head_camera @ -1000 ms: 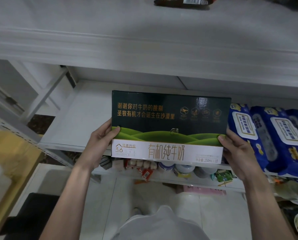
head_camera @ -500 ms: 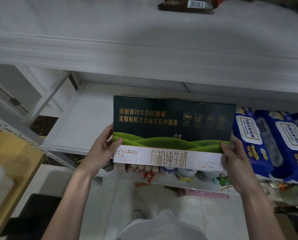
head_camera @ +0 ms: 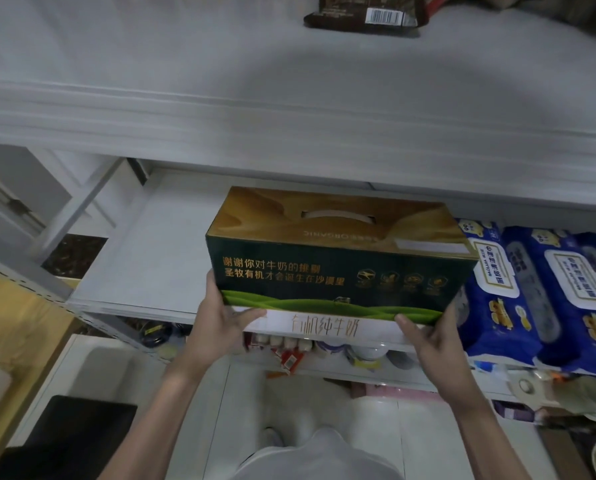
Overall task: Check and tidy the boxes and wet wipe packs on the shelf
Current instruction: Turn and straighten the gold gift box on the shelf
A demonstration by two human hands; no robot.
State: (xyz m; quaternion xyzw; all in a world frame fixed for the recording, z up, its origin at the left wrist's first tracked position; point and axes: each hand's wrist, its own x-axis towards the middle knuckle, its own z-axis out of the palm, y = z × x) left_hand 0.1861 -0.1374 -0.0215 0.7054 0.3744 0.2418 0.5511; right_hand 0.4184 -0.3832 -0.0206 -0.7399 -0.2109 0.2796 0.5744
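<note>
Dark barcoded packet at top, small white bottles low centre, black object bottom left, wooden surface above it

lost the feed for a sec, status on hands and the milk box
Left hand, right hand: each grips milk box at a lower front corner. Box at shelf front, handle side up. Wet wipe packs close on its right.

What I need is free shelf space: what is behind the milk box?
Left of the milk box, white shelf board shows, running back; straight behind, the box itself and the upper shelf hide whatever is there.
</note>
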